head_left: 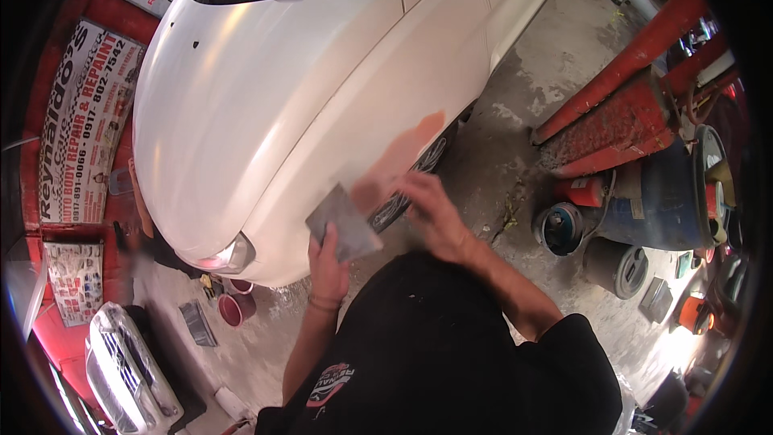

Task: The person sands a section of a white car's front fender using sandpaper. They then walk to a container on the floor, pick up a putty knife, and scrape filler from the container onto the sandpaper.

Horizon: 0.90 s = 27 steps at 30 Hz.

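A white car [233, 105] fills the middle of the head view, its headlight at the near left. My left hand [328, 267] grips a flat grey rectangular plate [345, 221] by its near edge, beside the fender. Over the front wheel [432, 157], a reddish-brown patch [411, 143] marks the fender above the arch. My right hand [437, 216] is raised at the near end of that patch, to the right of the plate. Its fingers are bent together and slightly blurred; whatever sits between them cannot be made out.
Red metal posts [628, 56] rise on the right, near a blue drum [656, 201] and a lidded dark bucket [616, 267]. A maroon pail [235, 308] stands on the floor at left. A wrapped bumper [129, 370] lies at the lower left.
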### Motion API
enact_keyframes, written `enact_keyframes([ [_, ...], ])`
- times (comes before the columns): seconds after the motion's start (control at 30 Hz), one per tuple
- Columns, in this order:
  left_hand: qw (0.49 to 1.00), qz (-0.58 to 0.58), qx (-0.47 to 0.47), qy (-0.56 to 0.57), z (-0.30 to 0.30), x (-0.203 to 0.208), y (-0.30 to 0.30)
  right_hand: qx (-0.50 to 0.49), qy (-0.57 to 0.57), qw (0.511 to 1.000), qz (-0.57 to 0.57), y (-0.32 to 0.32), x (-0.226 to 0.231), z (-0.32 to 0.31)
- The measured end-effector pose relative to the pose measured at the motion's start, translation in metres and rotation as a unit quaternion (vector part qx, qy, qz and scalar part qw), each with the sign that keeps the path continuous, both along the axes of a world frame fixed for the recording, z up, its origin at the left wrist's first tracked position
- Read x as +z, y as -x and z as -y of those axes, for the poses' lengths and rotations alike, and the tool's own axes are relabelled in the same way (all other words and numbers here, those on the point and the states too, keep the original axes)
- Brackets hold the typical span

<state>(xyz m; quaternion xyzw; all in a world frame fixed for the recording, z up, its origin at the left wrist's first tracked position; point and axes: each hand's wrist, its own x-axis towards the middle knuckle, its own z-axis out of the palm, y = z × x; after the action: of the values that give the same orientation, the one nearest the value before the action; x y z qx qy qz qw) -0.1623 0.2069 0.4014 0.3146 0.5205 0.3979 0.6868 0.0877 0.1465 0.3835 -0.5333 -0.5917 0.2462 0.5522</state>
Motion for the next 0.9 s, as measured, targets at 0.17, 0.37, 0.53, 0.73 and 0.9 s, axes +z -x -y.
enact_keyframes([
  [0.17,0.986,0.138,-0.006,0.089,-0.021,0.015,-0.063,0.089,-0.082,0.992,0.041,0.008,0.012,0.016],
  [0.37,0.984,0.165,-0.007,0.06,-0.008,0.04,-0.067,0.022,0.095,0.994,0.04,-0.051,-0.09,0.031],
  [0.53,0.995,0.102,-0.006,0.012,-0.001,0.058,-0.065,-0.254,0.111,0.949,-0.151,-0.086,-0.166,-0.039],
  [0.73,0.995,0.092,0.02,0.029,0.019,0.057,-0.06,-0.298,0.037,0.94,-0.16,-0.083,-0.189,-0.108],
  [0.9,0.993,0.098,0.045,0.042,0.03,0.049,-0.057,-0.129,0.072,0.988,-0.035,-0.031,-0.171,-0.036],
])
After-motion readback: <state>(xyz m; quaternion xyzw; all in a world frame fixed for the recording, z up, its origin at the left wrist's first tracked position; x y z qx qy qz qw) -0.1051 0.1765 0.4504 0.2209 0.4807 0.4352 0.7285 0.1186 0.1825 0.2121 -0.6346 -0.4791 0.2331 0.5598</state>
